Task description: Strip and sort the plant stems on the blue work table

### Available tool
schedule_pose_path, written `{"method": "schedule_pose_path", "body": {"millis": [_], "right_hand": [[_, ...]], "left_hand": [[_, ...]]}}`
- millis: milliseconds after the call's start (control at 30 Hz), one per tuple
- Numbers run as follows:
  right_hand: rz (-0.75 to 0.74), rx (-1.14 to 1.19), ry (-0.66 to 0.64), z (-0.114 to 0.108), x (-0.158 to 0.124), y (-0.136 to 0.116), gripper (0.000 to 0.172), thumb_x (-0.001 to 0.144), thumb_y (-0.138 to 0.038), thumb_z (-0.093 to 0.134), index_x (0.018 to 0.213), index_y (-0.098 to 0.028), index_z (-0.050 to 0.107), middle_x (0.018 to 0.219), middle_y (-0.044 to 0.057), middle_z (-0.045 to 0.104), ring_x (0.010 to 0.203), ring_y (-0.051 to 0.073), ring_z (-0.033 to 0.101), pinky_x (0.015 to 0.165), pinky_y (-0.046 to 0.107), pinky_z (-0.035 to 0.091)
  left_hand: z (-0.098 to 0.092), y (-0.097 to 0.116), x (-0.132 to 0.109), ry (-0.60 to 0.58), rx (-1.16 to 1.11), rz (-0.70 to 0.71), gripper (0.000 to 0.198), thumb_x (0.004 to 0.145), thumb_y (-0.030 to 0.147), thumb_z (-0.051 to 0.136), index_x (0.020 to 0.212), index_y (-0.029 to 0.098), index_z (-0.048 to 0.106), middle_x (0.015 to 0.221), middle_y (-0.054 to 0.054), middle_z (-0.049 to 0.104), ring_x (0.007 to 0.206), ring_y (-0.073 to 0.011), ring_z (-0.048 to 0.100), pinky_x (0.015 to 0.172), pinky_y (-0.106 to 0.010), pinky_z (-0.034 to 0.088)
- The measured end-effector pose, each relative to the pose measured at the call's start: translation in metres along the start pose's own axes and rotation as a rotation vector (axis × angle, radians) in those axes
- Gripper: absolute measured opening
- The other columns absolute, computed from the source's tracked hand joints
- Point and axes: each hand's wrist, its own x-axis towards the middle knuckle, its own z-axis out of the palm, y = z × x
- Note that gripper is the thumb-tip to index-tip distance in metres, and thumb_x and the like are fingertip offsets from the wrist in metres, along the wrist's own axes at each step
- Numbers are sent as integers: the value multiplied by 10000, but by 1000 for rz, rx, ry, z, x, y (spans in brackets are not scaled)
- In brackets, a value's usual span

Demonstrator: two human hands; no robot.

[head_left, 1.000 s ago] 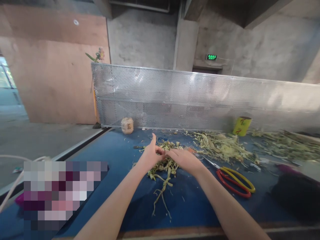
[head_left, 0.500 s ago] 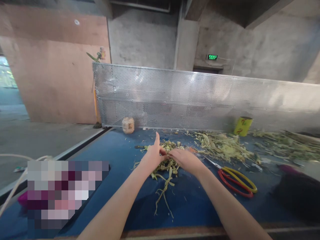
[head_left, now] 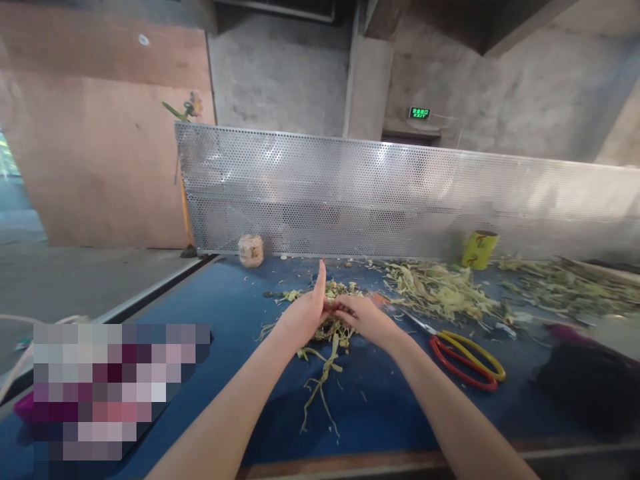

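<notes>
My left hand [head_left: 303, 319] and my right hand [head_left: 364, 317] meet fingertip to fingertip over a pile of dry, pale green plant strips [head_left: 340, 339]. One finger of the left hand points straight up, while its other fingers are closed toward the right hand. The right hand's fingers are bent and pinched together. What lies between the fingertips is too small and partly hidden to make out. A forked, root-like strand [head_left: 324, 380] trails from the pile toward me on the blue tabletop [head_left: 210, 373].
Right of my hands lie scissors [head_left: 467, 360] with red and yellow handles. Behind them are a larger plant heap [head_left: 445, 290] and a yellow can [head_left: 479, 250]. A pale, jar-shaped object [head_left: 251, 251] stands near the perforated metal panel [head_left: 320, 193]. A dark bundle [head_left: 590, 387] sits at right.
The whole view has shifted slightly left. My right hand's fingers are more bent than before, and my left hand has come slightly to the right over the pile.
</notes>
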Motion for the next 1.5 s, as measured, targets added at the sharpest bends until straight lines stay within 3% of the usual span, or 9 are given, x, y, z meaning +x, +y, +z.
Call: {"method": "schedule_pose_path", "body": {"millis": [200,400,567,767,1000,1133,1200,1367,1500], "right_hand": [[-70,-195,76,-2,0,-2,230,818,-198,430,1012,-178,551,969,59,612,892,148,548,760,266,419],[-137,-414,-33,-1,1,-1,245,850,-178,356,930,-141,585,879,83,622,838,169,562,757,289,416],[-89,-215,25,-2,1,-2,211,820,-146,399,927,-143,581,873,73,620,811,163,563,717,263,428],[52,137,38,4,1,2,182,738,-48,433,758,-147,585,634,0,589,511,84,540,551,190,433],[56,-82,136,-4,1,7,149,788,-189,476,739,-181,616,692,15,638,637,128,576,604,222,407],[58,-226,255,-10,2,8,144,799,-208,487,773,-195,627,783,23,663,761,159,582,706,263,390],[49,-258,289,-11,2,8,139,800,-204,488,788,-198,626,802,22,665,783,165,579,724,272,384],[-5,-232,322,-9,2,8,132,805,-216,487,800,-199,618,817,18,665,784,159,580,722,264,387],[-57,-160,463,-12,-2,4,125,809,-224,482,809,-202,605,790,16,657,767,144,575,717,250,393]], "left_hand": [[-1,1,0,13,-4,1,826,758,189,436,1316,108,-167,835,-94,639,693,-174,561,636,-258,386],[0,2,0,6,56,8,808,767,191,422,1313,81,-163,829,-108,640,711,-174,569,633,-252,392],[2,1,1,-7,204,41,787,774,148,380,1298,101,-205,874,-104,629,727,-163,568,628,-249,397],[6,-1,3,-38,298,77,793,768,124,375,1299,136,-215,918,-104,613,787,-180,561,630,-256,392],[-20,8,-3,3,-79,-31,1035,687,283,568,1272,146,-275,837,-63,618,657,-157,538,594,-258,390],[-23,4,-12,-524,-259,-82,1167,571,322,665,1283,178,-248,761,-10,643,645,-162,554,553,-248,393],[-14,1,-14,-600,-149,-93,1206,512,282,693,1295,175,-217,781,-13,649,630,-162,543,530,-246,375],[-6,-1,-14,-612,-196,-76,1111,565,230,645,1311,162,-175,751,-5,651,672,-159,548,573,-253,379],[-23,5,-13,-422,-301,-35,969,636,268,598,1341,203,-64,792,-9,631,692,-157,546,622,-279,399]]}}
